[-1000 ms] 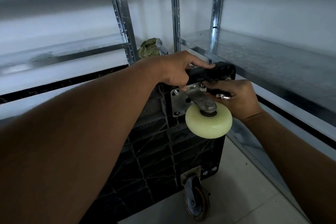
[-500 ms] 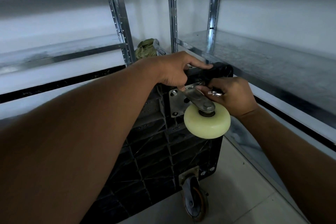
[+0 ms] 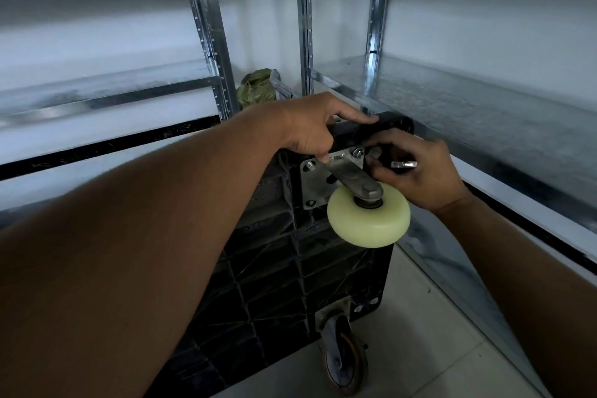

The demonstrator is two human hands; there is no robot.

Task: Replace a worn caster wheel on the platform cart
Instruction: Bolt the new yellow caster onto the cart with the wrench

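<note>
The black platform cart (image 3: 277,268) stands on its edge with its ribbed underside toward me. A pale yellow caster wheel (image 3: 368,220) in a metal fork sits on a steel mounting plate (image 3: 311,186) at the cart's upper corner. My left hand (image 3: 310,126) grips the cart's top edge, thumb along the rim and a fingertip on the plate by a bolt. My right hand (image 3: 416,171) pinches at a nut on the plate's upper right corner and holds a small metal wrench (image 3: 403,165). A worn grey and orange caster (image 3: 345,362) sits at the lower corner.
Galvanised steel shelving (image 3: 452,90) stands close on the right and more shelving (image 3: 206,42) on the left. A green bundle (image 3: 255,90) lies in the corner behind the cart. Pale floor tiles (image 3: 420,349) spread below the cart.
My right hand has drawn slightly to the right along the plate's top corner. The left thumb has shifted a little along the cart's rim. The cart and wheel stay put.
</note>
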